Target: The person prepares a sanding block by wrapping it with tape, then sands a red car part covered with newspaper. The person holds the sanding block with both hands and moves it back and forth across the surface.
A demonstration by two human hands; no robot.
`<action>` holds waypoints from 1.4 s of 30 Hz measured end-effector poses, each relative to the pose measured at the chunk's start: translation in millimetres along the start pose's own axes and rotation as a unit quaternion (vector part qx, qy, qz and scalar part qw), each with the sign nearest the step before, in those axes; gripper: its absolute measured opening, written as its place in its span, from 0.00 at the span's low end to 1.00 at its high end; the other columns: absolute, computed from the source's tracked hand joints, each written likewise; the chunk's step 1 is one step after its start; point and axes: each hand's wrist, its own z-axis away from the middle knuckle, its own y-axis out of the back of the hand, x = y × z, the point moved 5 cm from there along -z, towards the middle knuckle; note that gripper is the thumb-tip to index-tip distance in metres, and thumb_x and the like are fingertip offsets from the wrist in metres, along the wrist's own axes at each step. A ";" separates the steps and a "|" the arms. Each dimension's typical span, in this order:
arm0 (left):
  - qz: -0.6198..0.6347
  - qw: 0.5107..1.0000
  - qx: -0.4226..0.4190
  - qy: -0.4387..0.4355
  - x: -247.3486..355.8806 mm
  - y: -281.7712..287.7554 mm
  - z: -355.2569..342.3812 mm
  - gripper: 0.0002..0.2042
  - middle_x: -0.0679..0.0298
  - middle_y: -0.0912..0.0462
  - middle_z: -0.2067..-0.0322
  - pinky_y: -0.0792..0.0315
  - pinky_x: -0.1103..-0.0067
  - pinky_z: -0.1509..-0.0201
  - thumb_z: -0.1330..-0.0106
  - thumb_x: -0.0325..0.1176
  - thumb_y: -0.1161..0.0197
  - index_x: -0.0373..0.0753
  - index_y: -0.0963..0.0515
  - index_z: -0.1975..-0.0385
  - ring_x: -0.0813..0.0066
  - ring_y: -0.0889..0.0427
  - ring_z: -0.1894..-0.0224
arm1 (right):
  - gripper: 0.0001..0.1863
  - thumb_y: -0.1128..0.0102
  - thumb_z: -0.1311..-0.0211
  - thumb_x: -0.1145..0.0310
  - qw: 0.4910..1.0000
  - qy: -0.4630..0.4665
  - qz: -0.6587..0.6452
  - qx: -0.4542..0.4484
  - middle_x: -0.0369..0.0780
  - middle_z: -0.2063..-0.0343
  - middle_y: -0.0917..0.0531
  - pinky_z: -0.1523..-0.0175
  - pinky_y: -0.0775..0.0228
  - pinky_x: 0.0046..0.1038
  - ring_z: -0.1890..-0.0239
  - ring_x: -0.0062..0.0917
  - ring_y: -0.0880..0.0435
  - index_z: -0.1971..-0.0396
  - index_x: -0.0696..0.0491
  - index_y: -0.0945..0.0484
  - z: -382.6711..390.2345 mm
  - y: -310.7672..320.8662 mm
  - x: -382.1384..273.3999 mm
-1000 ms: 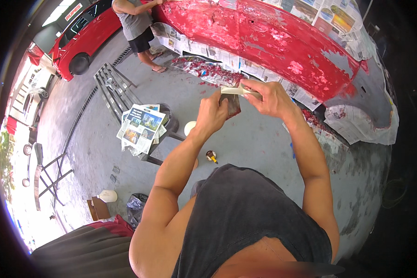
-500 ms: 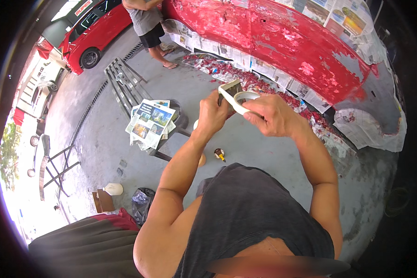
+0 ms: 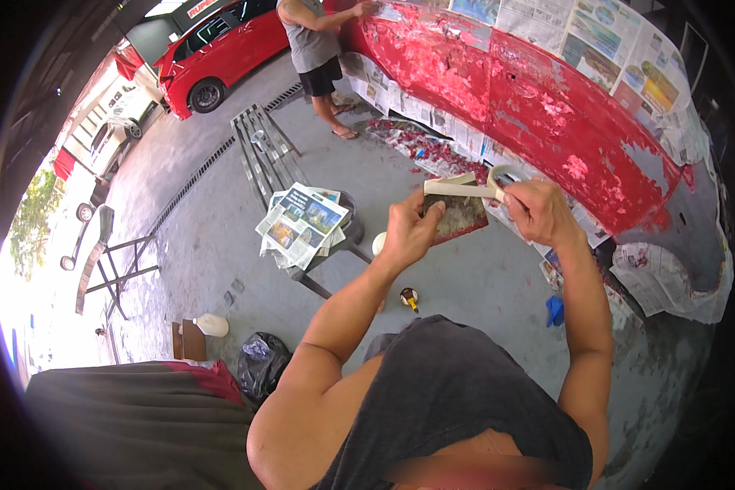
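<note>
My left hand (image 3: 407, 237) is closed on a dark, stained flat rectangular piece (image 3: 464, 217), with the thumb across its face; what kind of piece it is I cannot make out. Along its far edge runs a strip of cream masking tape (image 3: 457, 189), stretched rightward to a tape roll (image 3: 501, 193). My right hand (image 3: 543, 214) grips that roll by its near side, fingers wrapped round it. Beyond both hands stands a car body with patchy, peeling red paint (image 3: 539, 122), partly covered with newspaper (image 3: 596, 41).
Newspapers (image 3: 302, 224) lie on a slatted metal bench (image 3: 257, 159) with a bucket beside it. On the floor are red paint scraps (image 3: 412, 149), a small yellow-and-dark item (image 3: 409, 300), a blue crumpled piece (image 3: 554, 310) and a black bag (image 3: 263, 363). Another person (image 3: 314, 49) stands at the car.
The roll has moved right, away from the flat piece, and a longer strip of tape now shows between my hands. The flat piece has turned its face toward me. The whole view has shifted.
</note>
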 end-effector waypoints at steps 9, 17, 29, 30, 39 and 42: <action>-0.034 0.999 -0.001 -0.021 6.9 -2.4 6.7 0.12 0.67 0.23 0.78 0.35 0.77 0.73 0.28 0.28 0.35 0.27 0.18 0.51 0.85 0.33 0.74 | 0.10 0.31 0.35 0.62 0.999 -0.019 -0.020 0.020 0.47 0.80 0.19 0.60 0.27 0.45 0.72 0.47 0.19 0.72 0.53 0.15 -0.2 -1.4 28.0; -0.065 0.996 -0.032 -0.042 22.7 -5.1 16.4 0.11 0.66 0.23 0.80 0.35 0.77 0.73 0.26 0.30 0.35 0.26 0.19 0.53 0.85 0.32 0.75 | 0.13 0.32 0.34 0.59 0.997 -0.075 0.018 0.002 0.47 0.79 0.17 0.52 0.26 0.44 0.75 0.48 0.19 0.73 0.52 0.14 -3.0 -2.8 33.5; 0.022 0.998 -0.056 -0.001 35.6 -6.1 16.4 0.16 0.61 0.13 0.63 0.24 0.80 0.61 0.24 0.29 0.37 0.24 0.21 0.44 0.83 0.20 0.64 | 0.14 0.31 0.34 0.59 0.998 -0.060 -0.007 0.003 0.48 0.78 0.17 0.60 0.25 0.43 0.75 0.48 0.19 0.73 0.54 0.14 -14.2 -1.5 32.7; 0.023 0.998 -0.060 0.000 36.1 -6.2 16.3 0.16 0.60 0.12 0.62 0.23 0.80 0.60 0.23 0.29 0.37 0.24 0.21 0.43 0.82 0.19 0.63 | 0.14 0.31 0.34 0.59 0.998 -0.062 -0.008 -0.001 0.48 0.78 0.17 0.62 0.25 0.43 0.75 0.49 0.19 0.73 0.54 0.14 -14.4 -1.7 33.0; 0.033 0.997 -0.072 0.002 42.5 -5.3 15.5 0.18 0.56 0.12 0.56 0.20 0.79 0.54 0.23 0.28 0.38 0.22 0.24 0.40 0.78 0.15 0.57 | 0.09 0.30 0.35 0.62 0.997 -0.079 -0.022 0.002 0.47 0.79 0.18 0.61 0.25 0.40 0.75 0.45 0.19 0.67 0.52 0.11 -15.2 0.2 30.0; 0.055 0.994 -0.088 0.016 45.5 -4.3 14.2 0.18 0.55 0.12 0.54 0.20 0.78 0.52 0.24 0.27 0.38 0.23 0.24 0.40 0.76 0.15 0.56 | 0.09 0.29 0.35 0.64 0.990 -0.137 0.011 -0.023 0.46 0.77 0.15 0.61 0.23 0.36 0.71 0.41 0.15 0.61 0.52 0.10 -15.1 -1.0 32.4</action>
